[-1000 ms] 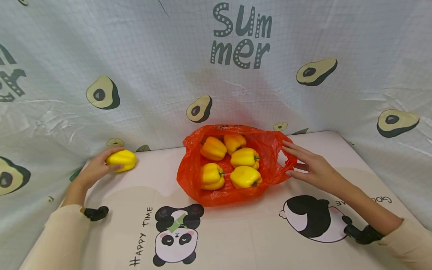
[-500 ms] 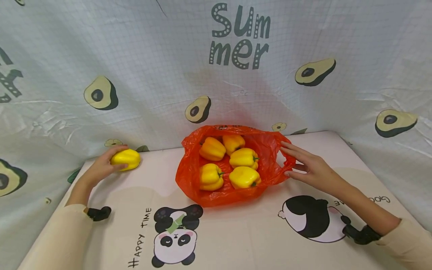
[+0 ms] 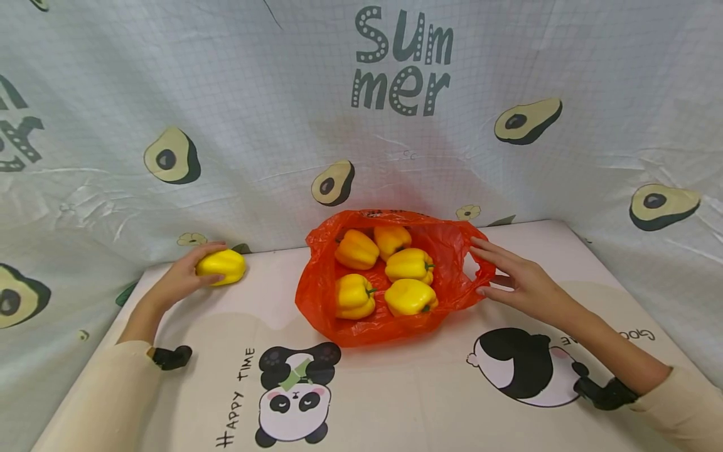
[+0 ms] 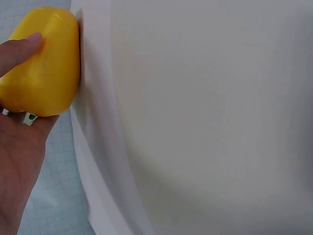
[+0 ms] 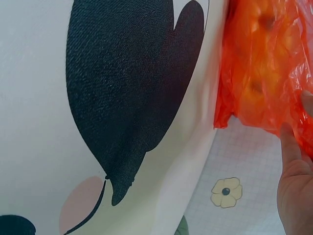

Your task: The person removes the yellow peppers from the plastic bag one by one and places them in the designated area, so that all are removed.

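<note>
We see soft, fairly even light over the cream, panda-printed tabletop. Small highlights gleam on the glossy yellow bell pepper at the left hand; a faint shadow lies beside it. Near the right hand, the crinkled red plastic bag glints, its contents hazy in the right wrist view.
</note>
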`<state>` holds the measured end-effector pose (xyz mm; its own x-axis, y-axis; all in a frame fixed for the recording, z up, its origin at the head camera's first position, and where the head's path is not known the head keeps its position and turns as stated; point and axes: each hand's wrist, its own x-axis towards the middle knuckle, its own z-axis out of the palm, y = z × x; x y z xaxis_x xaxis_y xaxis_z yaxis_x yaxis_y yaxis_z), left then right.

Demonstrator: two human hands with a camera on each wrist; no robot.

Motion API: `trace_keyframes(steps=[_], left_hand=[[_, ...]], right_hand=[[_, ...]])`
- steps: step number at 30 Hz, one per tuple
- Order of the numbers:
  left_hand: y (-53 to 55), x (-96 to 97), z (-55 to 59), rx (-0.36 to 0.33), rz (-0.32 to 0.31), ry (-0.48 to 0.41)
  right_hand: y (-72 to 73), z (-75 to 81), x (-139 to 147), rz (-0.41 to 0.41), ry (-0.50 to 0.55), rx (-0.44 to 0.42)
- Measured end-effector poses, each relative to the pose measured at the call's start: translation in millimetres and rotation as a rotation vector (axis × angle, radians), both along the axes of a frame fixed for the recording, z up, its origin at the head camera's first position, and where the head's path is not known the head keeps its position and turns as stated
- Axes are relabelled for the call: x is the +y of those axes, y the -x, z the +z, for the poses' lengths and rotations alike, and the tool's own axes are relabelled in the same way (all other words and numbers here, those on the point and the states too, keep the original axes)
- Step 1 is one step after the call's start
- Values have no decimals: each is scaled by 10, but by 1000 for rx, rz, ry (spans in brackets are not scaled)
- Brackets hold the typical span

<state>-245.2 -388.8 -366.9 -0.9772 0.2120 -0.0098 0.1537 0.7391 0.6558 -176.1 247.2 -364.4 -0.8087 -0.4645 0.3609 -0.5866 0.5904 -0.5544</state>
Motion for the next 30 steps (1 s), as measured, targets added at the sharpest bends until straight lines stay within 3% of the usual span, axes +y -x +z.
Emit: trace_keyframes(steps=[7, 11, 15, 18, 21, 30], left_hand=[[7, 23, 16, 14, -4, 29], [-4, 58, 57, 70, -27, 71], [-44, 158, 141, 222, -28, 80], [-74, 282, 230, 367, -9, 44], [-104, 450, 335, 469, -14, 3], [-260, 1042, 621, 659, -217, -3]], right_hand=[[8, 2, -7, 2, -6, 9], [11, 8, -13, 7, -6, 6], [14, 18, -17, 10, -5, 1], [16, 28, -20, 9, -7, 1], [15, 38, -23, 8, -8, 1], [9, 55, -48, 4, -3, -15]])
